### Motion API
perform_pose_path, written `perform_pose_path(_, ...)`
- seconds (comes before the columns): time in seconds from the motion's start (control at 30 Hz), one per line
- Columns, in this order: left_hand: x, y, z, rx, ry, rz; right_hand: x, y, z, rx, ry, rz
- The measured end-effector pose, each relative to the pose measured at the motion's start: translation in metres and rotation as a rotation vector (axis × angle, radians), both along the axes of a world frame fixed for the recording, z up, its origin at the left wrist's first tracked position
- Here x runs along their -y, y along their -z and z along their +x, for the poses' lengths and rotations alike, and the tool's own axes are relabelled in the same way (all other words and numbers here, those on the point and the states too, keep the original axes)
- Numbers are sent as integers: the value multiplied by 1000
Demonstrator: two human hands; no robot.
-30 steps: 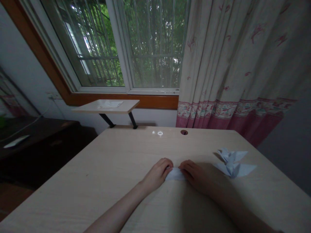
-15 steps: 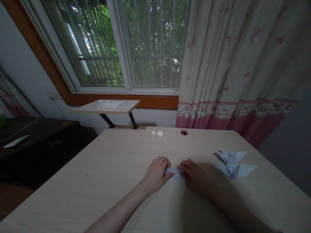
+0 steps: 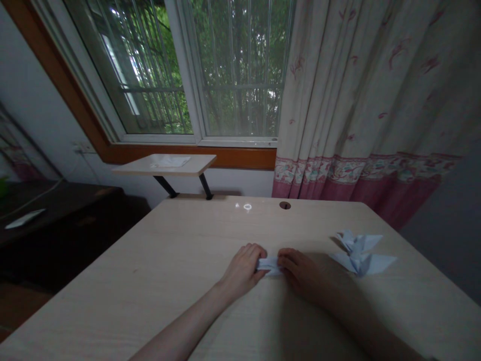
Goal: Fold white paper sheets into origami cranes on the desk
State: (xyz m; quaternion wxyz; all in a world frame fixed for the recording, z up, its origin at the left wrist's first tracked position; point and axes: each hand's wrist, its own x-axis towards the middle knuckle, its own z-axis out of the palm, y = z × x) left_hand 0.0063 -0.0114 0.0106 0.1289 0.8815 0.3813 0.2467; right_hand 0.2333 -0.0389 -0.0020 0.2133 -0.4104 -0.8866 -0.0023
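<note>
- Right now, the left hand (image 3: 242, 268) and the right hand (image 3: 304, 273) sit close together, each pinching one end of the small white paper (image 3: 269, 264).
- The paper lies between the hands, low on the surface (image 3: 169, 260), so the hard top helps press the fold flat.
- Two hands stop it from sliding.
- Some folded paper shapes (image 3: 358, 253) rest near the right hand, on its right side, out of the way.

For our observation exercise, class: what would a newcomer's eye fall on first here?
At the middle of the pale wooden desk, the left hand and right hand pinch a small folded white paper between them. White origami figures lie on the desk to their right.
</note>
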Motion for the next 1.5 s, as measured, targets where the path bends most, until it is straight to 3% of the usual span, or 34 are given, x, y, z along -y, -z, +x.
perform_pose_path(0.27, 1, -2, 0, 37, 24, -67, -2, 9, 4, 29, -32, 5)
perform_pose_path(0.43, 0, 0, -1, 19, 104, -49, -1, 7, 1, -6, -37, -12)
perform_pose_path(0.6, -1, 1, -1, 76, 47, -62, -1, 2, -2, 1, 25, 17)
perform_pose_path(0.73, -1, 4, 0, 34, 111, 25, 1, 4, 0, 78, 86, 40)
perform_pose_path(0.97, -4, 10, -1, 57, 147, 202, -1, 12, 1, 110, 47, -34)
perform_pose_path(1.23, -5, 10, -4, 135, 131, 292, 0, 19, 6, -41, 14, 217)
perform_pose_path(1.5, 0, 3, -5, -11, 90, 356, 2, 21, 10, 151, -71, 320)
